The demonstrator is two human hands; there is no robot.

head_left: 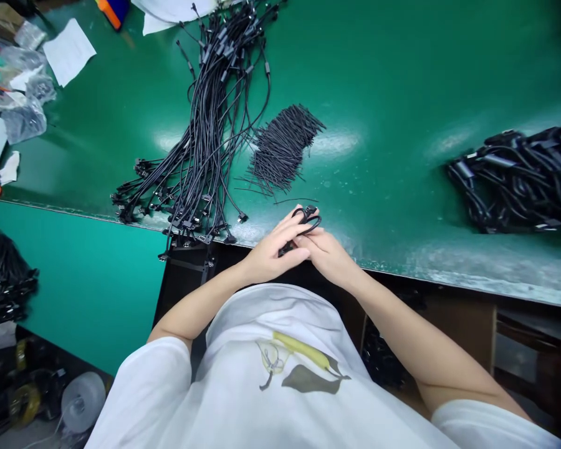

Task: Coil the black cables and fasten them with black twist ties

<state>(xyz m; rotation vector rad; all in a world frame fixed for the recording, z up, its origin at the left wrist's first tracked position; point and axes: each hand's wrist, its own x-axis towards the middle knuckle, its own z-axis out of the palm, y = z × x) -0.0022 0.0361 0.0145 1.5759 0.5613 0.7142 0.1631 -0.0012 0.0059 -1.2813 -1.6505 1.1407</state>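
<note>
Cable [310,211], thin, black and looped, gripped between left hand [273,251] and right hand [330,254] above front edge of glossy green tabletop [393,156]. Advisable: pinch turns evenly, avoid sharp kinks.

Bright, cool light falls mainly from above, leaving whitish glare patches on the green table [402,81] and a pale sheen along its near edge. The shirt [308,418] is bright, the hands [278,246] evenly lit. Below the table it is dim, and the upper right corner darkens. Wide-angle distortion stretches the arms [416,337]; coils [518,181] at the right look soft and smeared.
</note>
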